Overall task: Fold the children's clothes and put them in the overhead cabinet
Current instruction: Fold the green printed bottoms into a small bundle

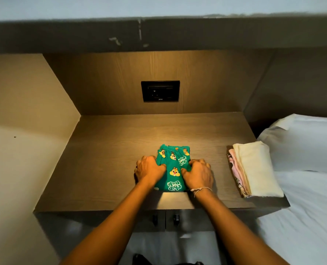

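Observation:
Green children's shorts (173, 165) with a chipmunk print lie folded on the wooden side table (105, 169), waistband away from me. My left hand (149, 168) presses on the shorts' left edge, fingers curled onto the fabric. My right hand (197, 173) presses on the right edge the same way; a white string is tied round its wrist. A stack of folded clothes (254, 169), cream on top of pink printed pieces, rests at the table's right end. The dark underside of the overhead cabinet (159, 33) spans the top of the view.
A black wall socket (160, 91) sits in the wooden back panel behind the table. A bed with white sheets and a pillow (304, 142) adjoins the table on the right. Two small cabinet door knobs (165, 219) show under the table's front edge.

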